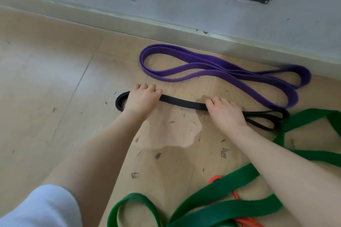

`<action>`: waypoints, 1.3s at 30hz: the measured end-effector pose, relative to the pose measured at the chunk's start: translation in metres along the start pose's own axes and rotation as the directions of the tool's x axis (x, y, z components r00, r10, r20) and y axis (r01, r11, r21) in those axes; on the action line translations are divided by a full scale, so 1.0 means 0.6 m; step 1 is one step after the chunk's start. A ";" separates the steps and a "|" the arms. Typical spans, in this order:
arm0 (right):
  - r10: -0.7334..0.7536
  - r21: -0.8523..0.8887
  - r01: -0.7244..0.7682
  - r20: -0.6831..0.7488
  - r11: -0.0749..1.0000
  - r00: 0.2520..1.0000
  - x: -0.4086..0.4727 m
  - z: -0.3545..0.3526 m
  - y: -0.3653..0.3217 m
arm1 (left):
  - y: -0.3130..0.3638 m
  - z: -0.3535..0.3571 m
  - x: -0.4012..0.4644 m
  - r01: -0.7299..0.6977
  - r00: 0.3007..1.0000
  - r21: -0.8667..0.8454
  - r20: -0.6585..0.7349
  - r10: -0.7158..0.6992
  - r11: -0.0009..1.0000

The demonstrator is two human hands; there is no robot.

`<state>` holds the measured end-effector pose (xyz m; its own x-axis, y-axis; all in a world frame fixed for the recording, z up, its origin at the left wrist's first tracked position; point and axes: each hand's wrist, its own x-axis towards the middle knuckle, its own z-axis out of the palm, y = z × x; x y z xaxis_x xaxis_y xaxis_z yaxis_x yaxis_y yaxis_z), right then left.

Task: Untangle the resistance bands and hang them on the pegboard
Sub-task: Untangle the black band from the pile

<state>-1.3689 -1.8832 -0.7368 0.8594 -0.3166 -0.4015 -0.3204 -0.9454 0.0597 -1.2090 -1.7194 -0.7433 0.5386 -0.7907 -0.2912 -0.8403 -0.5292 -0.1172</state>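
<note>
Head view: my left hand [142,97] and right hand [226,111] both grip the black band [182,103]; I'd keep its folded strands flat between them, clear of the green band [230,182].

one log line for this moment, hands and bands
left hand grips black rubber loop band | right hand grips same band | purple band folded by wall | green band over orange band
</note>
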 end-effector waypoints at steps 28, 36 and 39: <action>0.253 0.091 -0.245 -0.094 0.965 0.963 -0.102 0.067 0.201 | 0.268 -0.032 0.087 -0.129 0.988 -0.159 -0.105 0.114 0.979; 0.597 0.548 -0.541 0.092 0.638 0.797 -0.270 0.114 0.195 | 0.313 -0.029 0.038 -0.187 0.979 -0.239 -0.122 0.162 0.953; 0.551 0.583 -0.493 0.091 0.646 0.829 -0.285 0.126 0.182 | 0.345 -0.034 -0.006 -0.264 0.962 -0.345 -0.025 0.272 0.901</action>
<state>-1.5812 -1.9265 -0.7309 0.4998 -0.7767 -0.3833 -0.8631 -0.4091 -0.2962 -1.3837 -1.8326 -0.7469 0.2907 -0.9122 -0.2888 -0.8780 -0.3743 0.2984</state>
